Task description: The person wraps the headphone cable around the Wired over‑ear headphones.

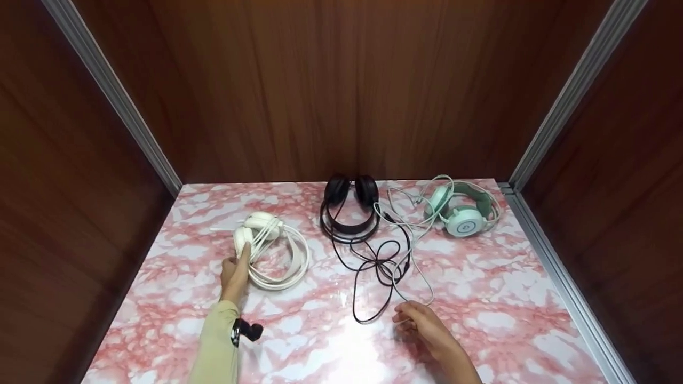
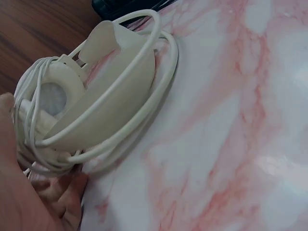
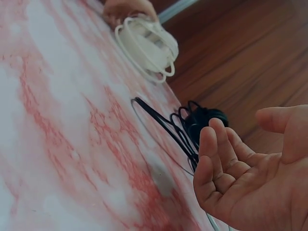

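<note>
On the left of the table lie white headphones (image 1: 262, 224), their cord wound in several turns around the ear cups. My left hand (image 1: 233, 274) grips them by the nearer ear cup, thumb on top. In the left wrist view the headband (image 2: 110, 91) points away from the hand (image 2: 29, 202), whose fingers are partly hidden behind the cord. My right hand (image 1: 425, 328) hovers near the front right with loosely curled fingers and holds nothing, as the palm (image 3: 260, 197) in the right wrist view shows. The looped cords of two other headphones lie just beyond it.
Black headphones (image 1: 349, 228) lie at the back middle, their black cord (image 1: 378, 262) looped toward the front. Mint-green headphones (image 1: 464, 221) lie at the back right, and their pale cord crosses the black one. Wooden panels (image 1: 341, 90) wall the table at the back and sides.
</note>
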Tool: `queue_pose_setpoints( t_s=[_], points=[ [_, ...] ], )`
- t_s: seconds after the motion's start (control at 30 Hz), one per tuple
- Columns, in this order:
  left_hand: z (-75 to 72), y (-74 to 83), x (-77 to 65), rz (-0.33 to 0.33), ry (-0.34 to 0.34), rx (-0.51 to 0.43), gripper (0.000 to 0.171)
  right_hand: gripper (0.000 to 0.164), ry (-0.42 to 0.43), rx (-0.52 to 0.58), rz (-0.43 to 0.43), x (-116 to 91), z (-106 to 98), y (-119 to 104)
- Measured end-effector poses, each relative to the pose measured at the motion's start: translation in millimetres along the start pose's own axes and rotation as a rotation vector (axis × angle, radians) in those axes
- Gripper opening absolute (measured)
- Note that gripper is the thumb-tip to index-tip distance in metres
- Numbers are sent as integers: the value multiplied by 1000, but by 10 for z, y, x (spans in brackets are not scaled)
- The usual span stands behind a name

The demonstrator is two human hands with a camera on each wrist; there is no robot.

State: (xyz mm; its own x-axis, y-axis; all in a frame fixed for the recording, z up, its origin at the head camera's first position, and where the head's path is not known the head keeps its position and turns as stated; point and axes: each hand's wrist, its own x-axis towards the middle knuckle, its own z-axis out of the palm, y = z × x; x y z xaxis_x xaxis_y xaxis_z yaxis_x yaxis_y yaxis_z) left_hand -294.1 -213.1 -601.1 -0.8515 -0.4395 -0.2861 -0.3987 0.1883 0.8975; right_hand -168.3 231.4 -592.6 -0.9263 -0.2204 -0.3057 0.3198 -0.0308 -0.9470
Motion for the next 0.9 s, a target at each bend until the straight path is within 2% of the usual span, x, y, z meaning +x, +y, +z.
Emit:
queue_pose_setpoints(
  t_s=[0.1,0.2,0.27,0.37,0.47,0.53,0.6,0.67,0.8,0.9],
  points=[
    [-29,-59,-32,20,-48,-29,99,31,-1,13,-2,-6,2,10],
    [-34,-99,-71,46,-24,-56,89,31,-4,31,-14,8,10,18],
    [-24,-114,-137,73,37,-52,81,32,-4,35,-11,8,17,25],
    [10,-89,-313,128,191,-53,64,30,6,22,-7,4,37,33],
    [97,15,-537,239,333,-105,44,29,27,-3,-13,18,61,14],
    [183,114,-692,332,350,-168,31,28,44,-28,-24,53,76,-21],
    [288,204,-828,422,318,-216,23,26,69,-56,-38,101,98,-87],
    [404,270,-947,487,246,-234,18,25,96,-96,-62,173,126,-171],
    [632,301,-1138,559,45,-227,15,24,156,-126,-138,377,227,-365],
    [743,341,-1317,592,-113,-215,14,20,209,-175,-252,590,307,-482]
  ],
)
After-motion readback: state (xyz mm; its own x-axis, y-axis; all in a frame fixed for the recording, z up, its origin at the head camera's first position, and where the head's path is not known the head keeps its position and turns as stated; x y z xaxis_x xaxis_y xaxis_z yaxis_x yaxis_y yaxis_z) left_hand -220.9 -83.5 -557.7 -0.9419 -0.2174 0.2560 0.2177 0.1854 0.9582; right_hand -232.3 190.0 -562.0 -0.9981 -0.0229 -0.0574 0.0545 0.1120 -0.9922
